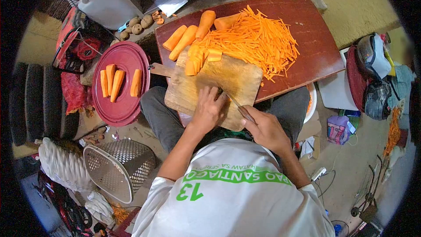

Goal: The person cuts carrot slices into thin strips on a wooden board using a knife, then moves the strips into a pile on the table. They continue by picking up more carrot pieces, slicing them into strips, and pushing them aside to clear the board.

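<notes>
My right hand (265, 128) grips a knife (239, 105), its blade slanting up and left across the wooden cutting board (245, 77). Close beside the blade tip, my left hand (208, 109) rests on the board with curled fingers; whatever lies under them is hidden. Carrot slices (195, 59) sit at the board's upper left, away from both hands. Behind the board rises a large pile of carrot strips (261, 39). Several peeled carrots (183, 43) lie at the table's left end.
The red table (313, 57) carries the board near my lap. Left of it, a round red lid (125, 61) bears several carrot pieces (117, 85). A perforated plastic basket (140, 158) lies tipped on the floor. To the right stand a white box (329, 87) and a purple bag (338, 129).
</notes>
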Motion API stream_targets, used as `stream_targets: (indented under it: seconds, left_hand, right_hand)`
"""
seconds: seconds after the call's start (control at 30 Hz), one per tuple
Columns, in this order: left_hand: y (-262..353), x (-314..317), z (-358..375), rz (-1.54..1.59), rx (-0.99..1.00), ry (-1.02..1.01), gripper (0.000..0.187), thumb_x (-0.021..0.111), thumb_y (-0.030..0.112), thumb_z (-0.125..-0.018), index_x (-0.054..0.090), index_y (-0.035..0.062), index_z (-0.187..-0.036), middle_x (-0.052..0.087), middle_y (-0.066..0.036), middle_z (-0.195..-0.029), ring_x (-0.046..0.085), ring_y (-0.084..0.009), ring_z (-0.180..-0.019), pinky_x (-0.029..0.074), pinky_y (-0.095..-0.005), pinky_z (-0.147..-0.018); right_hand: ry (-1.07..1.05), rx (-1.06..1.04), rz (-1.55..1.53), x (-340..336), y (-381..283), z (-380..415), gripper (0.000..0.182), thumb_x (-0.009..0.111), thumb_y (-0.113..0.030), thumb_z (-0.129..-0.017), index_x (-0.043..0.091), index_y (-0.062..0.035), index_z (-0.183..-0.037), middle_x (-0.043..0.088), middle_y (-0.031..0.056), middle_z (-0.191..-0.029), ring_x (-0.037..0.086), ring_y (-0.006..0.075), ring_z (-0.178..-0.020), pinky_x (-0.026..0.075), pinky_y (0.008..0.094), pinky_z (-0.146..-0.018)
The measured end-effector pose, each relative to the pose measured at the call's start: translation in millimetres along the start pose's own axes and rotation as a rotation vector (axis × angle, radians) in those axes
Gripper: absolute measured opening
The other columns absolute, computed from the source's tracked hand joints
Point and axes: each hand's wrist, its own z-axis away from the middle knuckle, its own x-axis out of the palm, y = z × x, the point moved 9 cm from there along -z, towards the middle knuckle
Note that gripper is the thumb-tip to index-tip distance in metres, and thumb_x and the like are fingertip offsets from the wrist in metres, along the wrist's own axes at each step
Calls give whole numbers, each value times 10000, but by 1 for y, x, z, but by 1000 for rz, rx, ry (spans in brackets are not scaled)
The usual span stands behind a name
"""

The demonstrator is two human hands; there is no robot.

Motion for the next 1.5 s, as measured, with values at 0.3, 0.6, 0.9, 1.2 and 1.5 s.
stream_targets:
  seconds: [0.3,0.6,0.9,1.2,1.5]
  left_hand:
    - [6,-7,1,25,34,-45,574,843,84,-664,721,32,-1222,589,-150,-1172,546,-376,-1103,435,-504,-921]
    - [6,4,2,-41,37,-58,541,842,120,-676,732,27,-1197,596,-143,-1169,546,-361,-1103,420,-500,-897]
    - [8,6,7,-23,33,-15,514,820,110,-685,732,2,-1180,601,-142,-1167,544,-375,-1096,426,-504,-907]
    - [7,1,5,45,35,-9,521,792,83,-696,730,-27,-1201,622,-149,-1160,544,-383,-1072,440,-500,-912]
    - [4,3,9,110,5,-16,555,816,31,-658,723,-33,-1201,621,-162,-1171,547,-390,-1067,449,-508,-924]
  right_hand:
    - [15,-10,12,7,-3,31,489,648,-253,-1066,517,-13,-1472,745,302,-1133,739,502,-992,604,558,-807]
    - [-62,142,65,17,-2,5,425,608,-190,-1079,518,-13,-1454,724,329,-1131,699,539,-1036,563,584,-839]
    - [-147,190,46,11,-2,19,467,602,-211,-1084,484,-19,-1493,710,336,-1096,683,549,-1013,542,598,-815]
    - [-81,78,2,17,3,-9,445,579,-196,-1087,501,-13,-1485,715,328,-1079,692,541,-1013,555,565,-812]
    - [-50,75,72,29,7,-23,401,564,-197,-1089,526,-19,-1446,717,324,-1050,701,533,-988,548,574,-818]
